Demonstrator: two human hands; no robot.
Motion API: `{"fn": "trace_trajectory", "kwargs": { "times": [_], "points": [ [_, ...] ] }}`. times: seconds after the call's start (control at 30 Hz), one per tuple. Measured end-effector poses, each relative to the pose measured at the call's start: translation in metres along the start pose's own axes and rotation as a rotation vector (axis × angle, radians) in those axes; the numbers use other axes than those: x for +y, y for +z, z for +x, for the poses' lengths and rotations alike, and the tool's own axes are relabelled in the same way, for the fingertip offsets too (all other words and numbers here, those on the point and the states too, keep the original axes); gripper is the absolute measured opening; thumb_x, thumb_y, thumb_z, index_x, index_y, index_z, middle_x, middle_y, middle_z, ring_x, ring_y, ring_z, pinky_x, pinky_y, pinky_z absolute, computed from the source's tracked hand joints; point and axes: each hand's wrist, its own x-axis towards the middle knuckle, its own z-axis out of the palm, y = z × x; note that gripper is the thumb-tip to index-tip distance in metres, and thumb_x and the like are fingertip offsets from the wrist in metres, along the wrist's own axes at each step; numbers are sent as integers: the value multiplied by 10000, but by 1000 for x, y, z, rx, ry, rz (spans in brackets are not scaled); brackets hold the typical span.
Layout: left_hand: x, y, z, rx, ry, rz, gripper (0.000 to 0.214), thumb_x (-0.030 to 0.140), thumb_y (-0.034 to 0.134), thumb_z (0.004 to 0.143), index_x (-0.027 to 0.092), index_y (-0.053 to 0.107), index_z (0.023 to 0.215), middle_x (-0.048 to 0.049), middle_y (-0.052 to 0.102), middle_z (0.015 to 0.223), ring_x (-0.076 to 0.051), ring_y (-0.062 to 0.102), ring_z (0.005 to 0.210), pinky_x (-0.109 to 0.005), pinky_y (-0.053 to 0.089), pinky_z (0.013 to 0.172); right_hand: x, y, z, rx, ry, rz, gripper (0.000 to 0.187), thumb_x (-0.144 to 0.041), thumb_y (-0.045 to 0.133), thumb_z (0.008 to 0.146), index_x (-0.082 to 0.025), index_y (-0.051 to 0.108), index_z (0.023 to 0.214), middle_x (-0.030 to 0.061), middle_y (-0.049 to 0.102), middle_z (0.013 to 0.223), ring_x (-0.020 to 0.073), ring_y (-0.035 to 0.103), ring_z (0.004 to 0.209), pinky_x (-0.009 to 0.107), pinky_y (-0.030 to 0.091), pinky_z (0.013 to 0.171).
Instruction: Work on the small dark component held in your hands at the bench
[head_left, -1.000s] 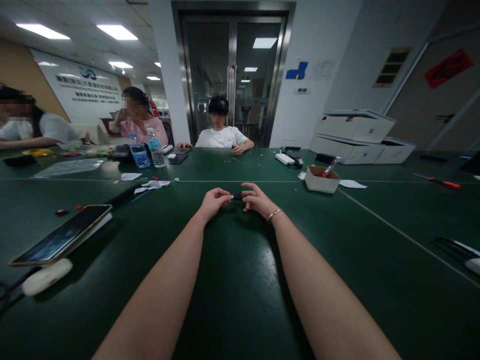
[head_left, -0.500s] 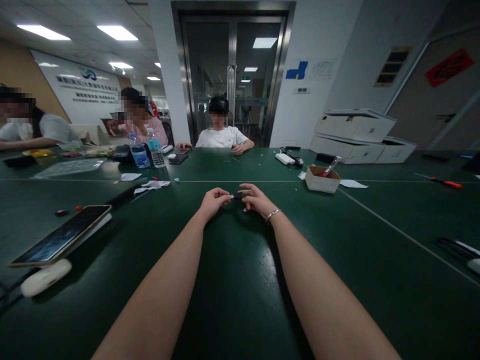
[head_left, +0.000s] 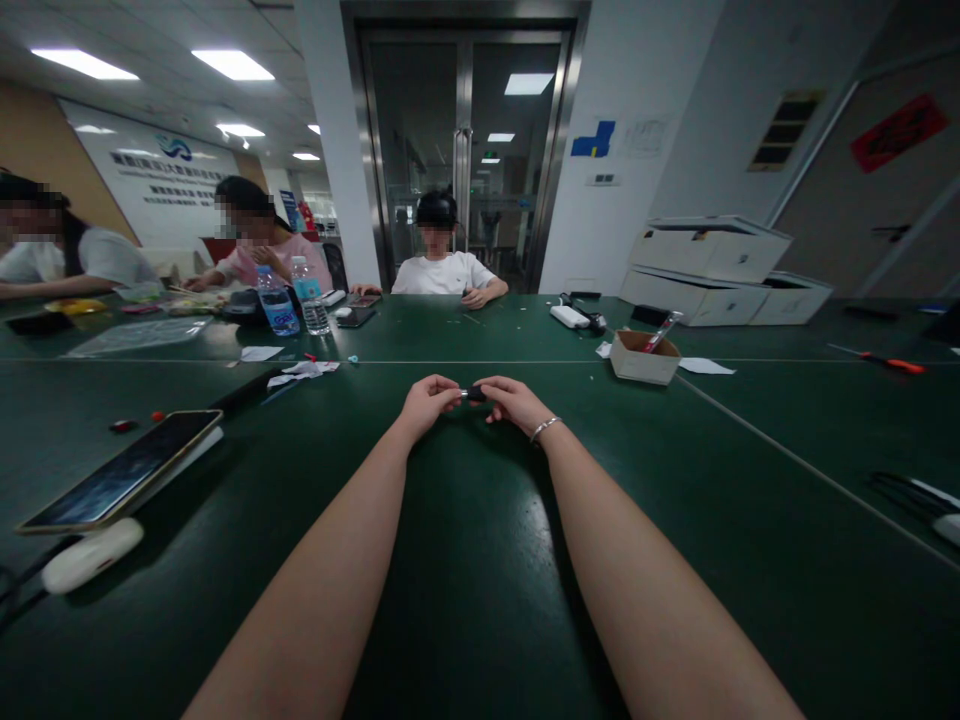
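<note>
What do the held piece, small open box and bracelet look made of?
Held piece: perhaps black plastic or rubber with a metal part; dark body, bright silvery section, too small to be sure.
Small open box: likely matte cardboard, pale outside, brown inside.
Bracelet: probably polished metal, from its silvery shine.

Small black piece [head_left: 475,394], silvery at its left end; roughly level, lying side to side; spans the gap from left hand [head_left: 431,405] to right hand [head_left: 517,403], pinched at both ends; finer detail unclear
</note>
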Motion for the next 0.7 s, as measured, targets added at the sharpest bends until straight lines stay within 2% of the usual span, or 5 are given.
{"fn": "trace_trajectory", "kwargs": {
  "times": [0.17, 0.3, 0.57, 0.7],
  "points": [
    [-1, 4, 2, -13, -21, 70, 166, 226, 635, 747, 138, 561, 866, 10, 594, 580, -91, 569, 502, -203, 426, 500, 4, -2, 2, 2, -12, 3, 138, -166, 569, 833, -142, 625, 957, 17, 687, 694, 42, 479, 372, 201, 525, 455],
    [0, 7, 1, -20, -22, 115, 152, 303, 555, 822, 156, 528, 853, 30, 558, 510, -82, 528, 424, -191, 391, 450, 4, -2, 2, -2, -18, 5, 141, -161, 578, 826, -146, 630, 955, 19, 688, 707, 41, 485, 374, 199, 523, 453],
    [-1, 6, -1, -107, -3, 128, 216, 232, 680, 712, 130, 554, 855, -9, 615, 619, -101, 589, 553, -217, 434, 543, 5, -3, 3, 38, 6, 68, 116, -153, 565, 832, -136, 626, 928, 19, 677, 660, 49, 494, 373, 231, 549, 499],
    [-2, 6, -1, -47, 25, 163, 198, 273, 658, 730, 138, 567, 842, -33, 630, 736, -105, 605, 612, -219, 441, 552, 7, -4, 4, 37, 4, 64, 119, -149, 566, 831, -137, 625, 933, 19, 678, 655, 50, 503, 377, 233, 554, 507]
  ]
}}
